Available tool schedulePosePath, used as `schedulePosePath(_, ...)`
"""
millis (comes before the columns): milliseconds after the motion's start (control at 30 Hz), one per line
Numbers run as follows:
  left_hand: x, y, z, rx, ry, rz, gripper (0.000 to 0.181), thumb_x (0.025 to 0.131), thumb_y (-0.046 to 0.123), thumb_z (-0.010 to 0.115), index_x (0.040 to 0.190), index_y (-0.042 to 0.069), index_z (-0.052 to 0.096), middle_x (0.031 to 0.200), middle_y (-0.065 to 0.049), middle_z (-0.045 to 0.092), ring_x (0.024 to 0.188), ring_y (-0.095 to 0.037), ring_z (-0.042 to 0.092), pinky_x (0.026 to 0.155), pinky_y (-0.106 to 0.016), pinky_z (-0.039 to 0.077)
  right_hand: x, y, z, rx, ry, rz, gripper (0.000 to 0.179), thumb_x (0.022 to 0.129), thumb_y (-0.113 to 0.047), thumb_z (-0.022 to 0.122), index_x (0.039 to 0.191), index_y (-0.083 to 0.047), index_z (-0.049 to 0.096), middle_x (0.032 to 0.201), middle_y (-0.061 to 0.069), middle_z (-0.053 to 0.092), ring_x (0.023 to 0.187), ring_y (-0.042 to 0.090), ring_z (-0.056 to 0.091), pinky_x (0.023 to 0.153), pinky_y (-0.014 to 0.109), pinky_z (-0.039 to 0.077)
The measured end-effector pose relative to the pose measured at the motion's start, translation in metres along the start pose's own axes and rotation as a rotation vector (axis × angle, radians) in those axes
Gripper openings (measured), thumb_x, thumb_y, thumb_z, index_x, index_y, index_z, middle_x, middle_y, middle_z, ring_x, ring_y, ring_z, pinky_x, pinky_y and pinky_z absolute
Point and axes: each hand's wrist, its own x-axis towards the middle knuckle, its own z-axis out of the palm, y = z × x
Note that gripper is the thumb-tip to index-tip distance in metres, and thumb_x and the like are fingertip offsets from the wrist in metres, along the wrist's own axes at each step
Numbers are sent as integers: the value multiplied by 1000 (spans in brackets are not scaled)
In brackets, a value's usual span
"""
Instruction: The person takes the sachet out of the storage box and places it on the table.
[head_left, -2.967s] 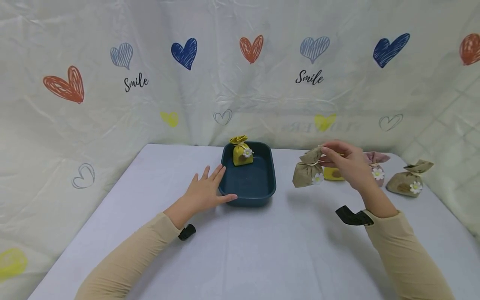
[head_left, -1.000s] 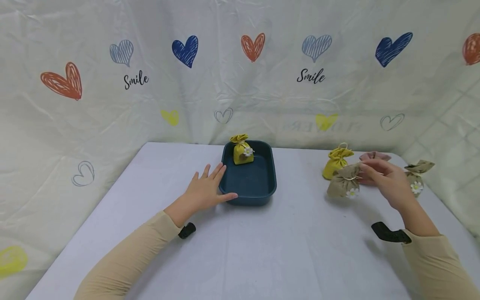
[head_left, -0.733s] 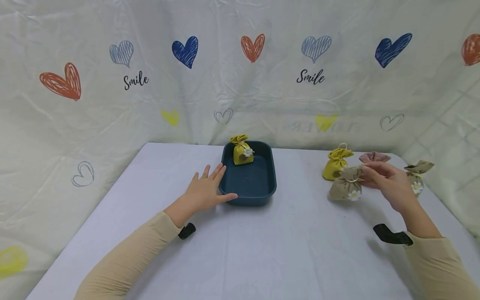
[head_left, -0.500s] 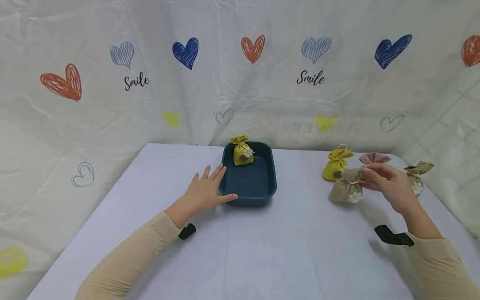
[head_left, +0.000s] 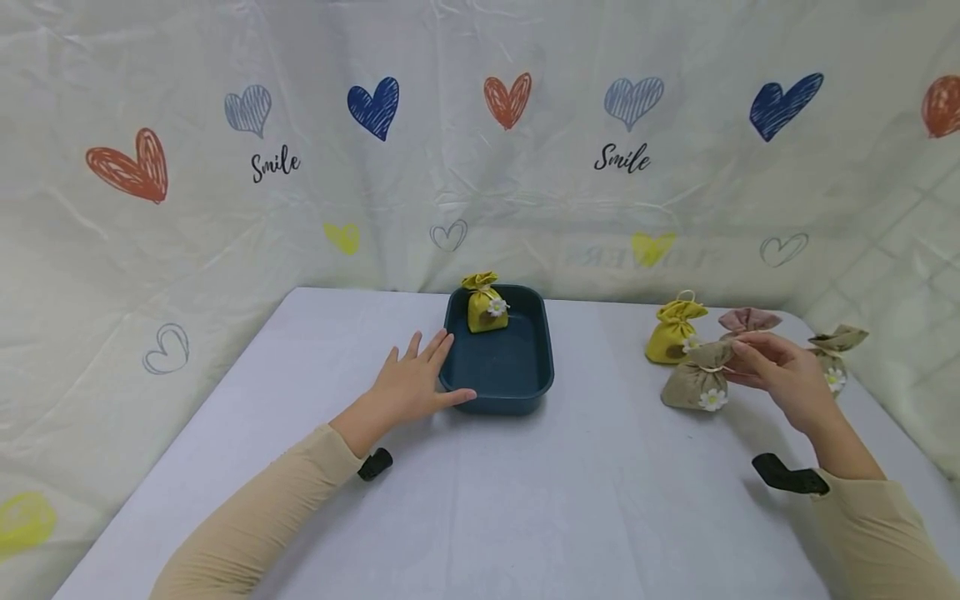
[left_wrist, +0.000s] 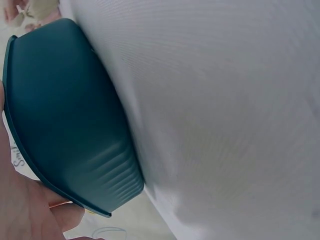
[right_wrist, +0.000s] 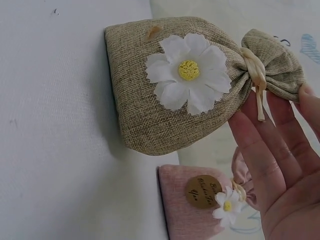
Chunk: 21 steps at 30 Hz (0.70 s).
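My right hand point(head_left: 783, 379) pinches the gathered top of a beige drawstring pouch point(head_left: 693, 387) between thumb and fingers. The pouch stands upright at the table surface, a white daisy point(right_wrist: 189, 74) on its front and a cream ribbon round its neck. Fingers spread, my left hand point(head_left: 401, 387) rests against the left rim of a dark teal plastic tub point(head_left: 498, 404); the left wrist view shows its fingertips at that rim. Inside the tub, at the back left, sits a yellow pouch point(head_left: 486, 312) with a daisy.
Another yellow pouch point(head_left: 670, 340) stands just behind the held one. A pink pouch point(right_wrist: 182, 200) with a round label is partly hidden by my right hand. Far right stands a second beige pouch point(head_left: 834, 354). A white printed curtain point(head_left: 495, 183) hangs behind the white table point(head_left: 495, 500).
My right hand has carried the beige pouch rightward and down, from raised in the air to the table in front of the yellow pouch. The left hand and tub have stayed put.
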Motion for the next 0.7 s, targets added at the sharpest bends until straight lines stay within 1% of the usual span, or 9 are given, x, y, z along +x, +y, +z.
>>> schedulePosePath(167,-1,0,0,-6,6,5,106,91,79,51,166,13,15,171,-5,12,155,-41,8,119,-66,15,-1,5,0,107,6,-5,16,105,-3,56,111,-10,69,98,-9,73,87,3,73,69,20,58)
schedulePosePath(267,0,0,0,-7,8,8,107,91,79,51,166,13,16,171,-5,12,155,-41,8,119,-66,15,-2,7,0,140,20,1,15,105,-4,57,111,-9,69,98,-8,73,86,4,73,69,20,58)
schedulePosePath(367,0,0,1,-2,4,5,107,90,80,51,166,13,15,171,-5,12,155,-41,8,119,-66,15,-3,8,0,151,27,10,14,105,-5,57,111,-9,69,98,-8,73,85,4,73,69,20,59)
schedulePosePath(467,0,0,1,0,3,2,107,90,80,51,166,13,15,171,-5,12,155,-41,8,119,-66,15,-3,8,-1,159,17,30,14,105,-6,57,111,-11,70,97,-8,73,85,4,73,69,21,59)
schedulePosePath(600,0,0,1,2,7,0,107,91,79,51,166,13,16,171,-5,12,155,-41,9,119,-66,15,-2,7,-5,159,-20,60,17,106,-7,57,110,-16,71,97,-8,73,84,6,73,69,22,59)
schedulePosePath(700,0,1,1,-6,6,-2,107,91,79,52,166,13,16,171,-5,13,155,-41,9,119,-66,15,-2,6,-9,133,-49,73,20,106,-6,56,110,-18,72,97,-8,73,85,6,73,70,23,59)
